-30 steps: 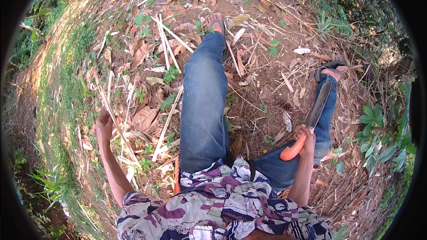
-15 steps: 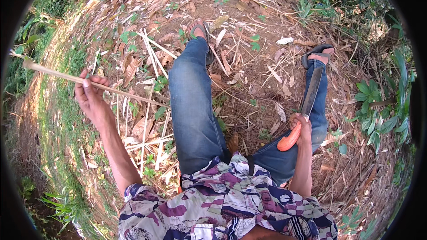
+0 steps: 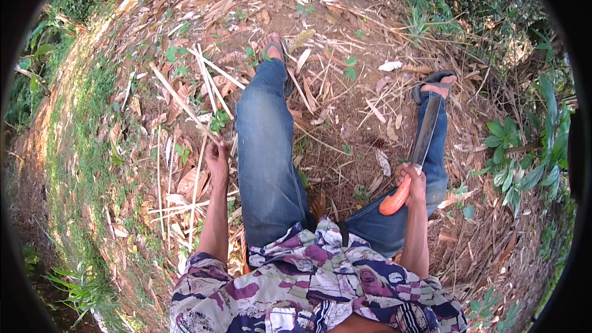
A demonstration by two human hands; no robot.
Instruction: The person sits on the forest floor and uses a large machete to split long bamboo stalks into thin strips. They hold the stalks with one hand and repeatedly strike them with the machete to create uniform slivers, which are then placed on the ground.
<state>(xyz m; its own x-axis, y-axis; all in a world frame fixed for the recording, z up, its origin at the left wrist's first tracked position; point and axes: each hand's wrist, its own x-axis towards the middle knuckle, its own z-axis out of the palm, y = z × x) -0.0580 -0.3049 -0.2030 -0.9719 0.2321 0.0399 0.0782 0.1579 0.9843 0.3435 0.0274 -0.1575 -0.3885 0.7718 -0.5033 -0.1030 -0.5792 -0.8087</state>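
Note:
My left hand [image 3: 217, 159] is closed around one end of a pale, thin split strip [image 3: 179, 100], probably bamboo or wood, beside my left knee. The strip slants up and to the left from the fist over the littered ground. In my right hand [image 3: 412, 179] is a machete [image 3: 427, 129] with an orange handle [image 3: 395, 200]. Its long dark blade points away from me along my right shin, and the hand rests by my right knee. The two hands are well apart, on either side of my legs.
Several pale strips [image 3: 211, 80] lie beyond my left knee, and more [image 3: 161, 185] lie beside my left forearm. Dry leaves and brown soil [image 3: 345, 105] spread between my sandalled feet. Leafy green plants [image 3: 530, 148] grow at the right; grass [image 3: 86, 166] covers the left slope.
My left hand has come inward and down to beside the left knee. The strip has swung from pointing left to pointing up and away. The right hand and machete have barely moved.

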